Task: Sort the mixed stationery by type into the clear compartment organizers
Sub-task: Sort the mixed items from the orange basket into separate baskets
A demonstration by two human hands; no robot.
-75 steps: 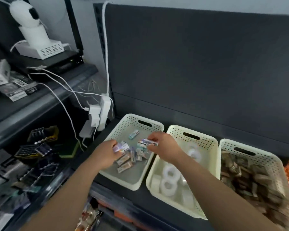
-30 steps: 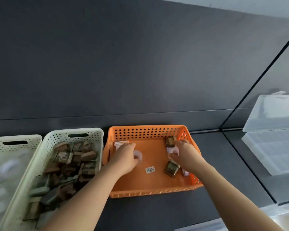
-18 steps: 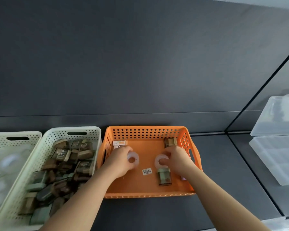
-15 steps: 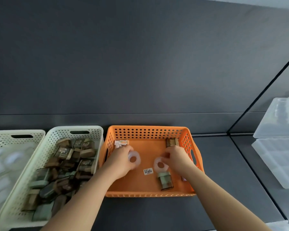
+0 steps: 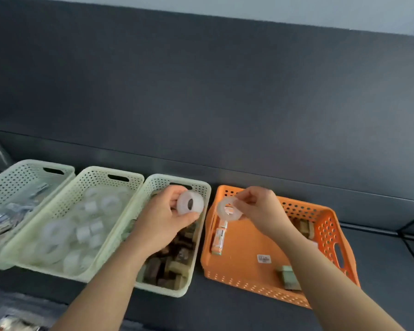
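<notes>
The left hand [image 5: 164,218] grips a thick roll of clear tape [image 5: 190,203], its thumb under the roll and its fingers curled over the top, with the hole facing the camera. This roll hangs above the far right corner of the cream basket [image 5: 163,291] that is filled with small brown and green blocks [image 5: 170,261].

The right hand [image 5: 261,209] pinches a thinner roll of clear tape [image 5: 228,209] by its rim between thumb and fingertips. That roll is held in the air over the far left corner of the orange basket [image 5: 330,225], near the other roll but not touching it.

On the floor of the orange basket lie a small orange and white packet [image 5: 219,237] along the left wall, a white label [image 5: 264,258] near the middle, a green block [image 5: 288,277] towards the near edge and some brownish blocks [image 5: 305,226] by the right wall, partly hidden by the right forearm.

To the left, touching the block basket, stands a middle cream basket [image 5: 101,169] heaped with clear tape rolls [image 5: 65,235]. Beside it is another cream basket [image 5: 22,163] whose contents are too blurred to name. All four baskets stand in a row on the dark table [image 5: 225,306], against a dark back panel [image 5: 201,91].
</notes>
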